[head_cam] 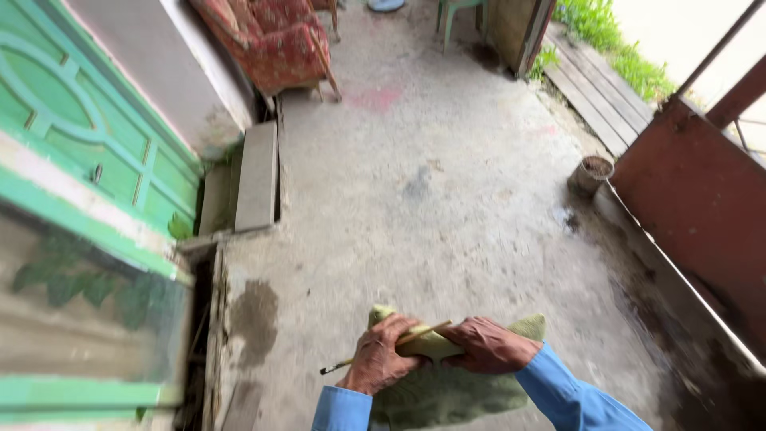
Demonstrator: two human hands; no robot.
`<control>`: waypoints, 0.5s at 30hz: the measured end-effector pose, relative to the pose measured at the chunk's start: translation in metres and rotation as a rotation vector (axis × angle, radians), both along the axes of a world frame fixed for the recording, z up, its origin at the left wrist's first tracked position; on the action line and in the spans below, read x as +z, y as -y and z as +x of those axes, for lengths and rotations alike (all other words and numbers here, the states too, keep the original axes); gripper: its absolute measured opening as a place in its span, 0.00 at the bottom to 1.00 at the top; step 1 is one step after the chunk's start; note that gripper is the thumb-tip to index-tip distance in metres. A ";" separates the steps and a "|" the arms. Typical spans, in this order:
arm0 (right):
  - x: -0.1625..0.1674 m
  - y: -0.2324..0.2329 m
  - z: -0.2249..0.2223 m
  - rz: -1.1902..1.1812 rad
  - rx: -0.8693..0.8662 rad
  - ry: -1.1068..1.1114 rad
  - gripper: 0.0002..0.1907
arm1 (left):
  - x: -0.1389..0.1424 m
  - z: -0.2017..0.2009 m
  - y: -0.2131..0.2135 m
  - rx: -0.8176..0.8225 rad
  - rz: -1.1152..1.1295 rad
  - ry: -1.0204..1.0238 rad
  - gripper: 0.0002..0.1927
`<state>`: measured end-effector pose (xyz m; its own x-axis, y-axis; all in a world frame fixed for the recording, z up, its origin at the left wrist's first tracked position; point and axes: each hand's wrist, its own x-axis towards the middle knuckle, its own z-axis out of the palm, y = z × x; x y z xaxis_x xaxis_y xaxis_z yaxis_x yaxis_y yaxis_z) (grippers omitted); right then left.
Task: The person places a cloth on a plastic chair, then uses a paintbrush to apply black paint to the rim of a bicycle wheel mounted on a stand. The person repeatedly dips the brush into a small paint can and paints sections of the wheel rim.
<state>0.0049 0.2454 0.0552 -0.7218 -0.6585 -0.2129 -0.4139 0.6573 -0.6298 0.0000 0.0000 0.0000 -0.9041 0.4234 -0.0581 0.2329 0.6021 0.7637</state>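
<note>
Concrete floor; armchair, pot well beyond hands' cloth.

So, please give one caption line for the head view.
Both hands, left and right, grip a folded green cloth and thin stick above a concrete floor.

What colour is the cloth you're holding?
Pale green, the cloth held by both hands; the head view shows it.

— Where do your hands sit?
— Your left hand and right hand lie side by side on the cloth, the thin stick under your left.
— Around you?
— Door left, pot ahead right, armchair far ahead.
</note>
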 end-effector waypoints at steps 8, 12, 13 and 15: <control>-0.013 -0.016 -0.215 0.039 -0.135 -0.036 0.24 | 0.001 -0.241 -0.010 -0.172 0.021 -0.167 0.12; -0.005 -0.028 -0.313 0.108 -0.326 0.062 0.13 | 0.015 -0.354 -0.029 -0.204 -0.064 -0.147 0.09; -0.004 -0.034 -0.337 0.148 -0.375 0.056 0.16 | 0.019 -0.379 -0.033 -0.202 -0.005 -0.203 0.09; -0.006 -0.050 -0.384 0.228 -0.469 0.030 0.22 | 0.026 -0.430 -0.041 -0.194 0.115 -0.327 0.10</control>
